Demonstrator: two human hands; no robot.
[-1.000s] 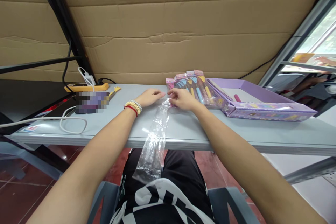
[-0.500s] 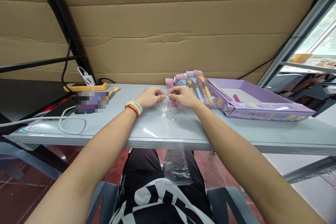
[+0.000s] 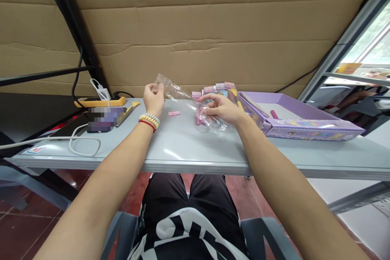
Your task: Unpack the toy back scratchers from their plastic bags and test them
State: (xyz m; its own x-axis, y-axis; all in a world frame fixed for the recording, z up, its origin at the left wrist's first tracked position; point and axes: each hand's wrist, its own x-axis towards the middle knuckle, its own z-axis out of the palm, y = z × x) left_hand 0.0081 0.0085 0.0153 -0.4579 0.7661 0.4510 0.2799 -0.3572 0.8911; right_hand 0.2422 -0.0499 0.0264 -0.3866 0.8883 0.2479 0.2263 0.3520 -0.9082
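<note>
My left hand (image 3: 154,96) pinches the upper end of a long clear plastic bag (image 3: 177,90) above the table. The bag slants down to the right, and its crumpled lower part lies under my right hand (image 3: 222,109). That hand is by the bag, with its index finger and thumb apart. Behind the film a pink-handled item (image 3: 198,115) with a pink header shows. Several packaged items with pink headers (image 3: 230,85) lie behind my right hand, partly covered by it. A small pink card (image 3: 174,113) rests on the table between my hands.
A purple shallow box (image 3: 310,129) with a pink stick (image 3: 274,114) inside stands at the right. To the left are a phone (image 3: 105,120), a yellow-ended tool (image 3: 129,111), an orange case (image 3: 117,101) and a white cable (image 3: 83,137). Cardboard (image 3: 195,24) backs the table (image 3: 183,150).
My hands have parted: the left moved left and up with the bag's end, the right slightly right. The bag swung up from my lap to above the table. The pink card has come into view.
</note>
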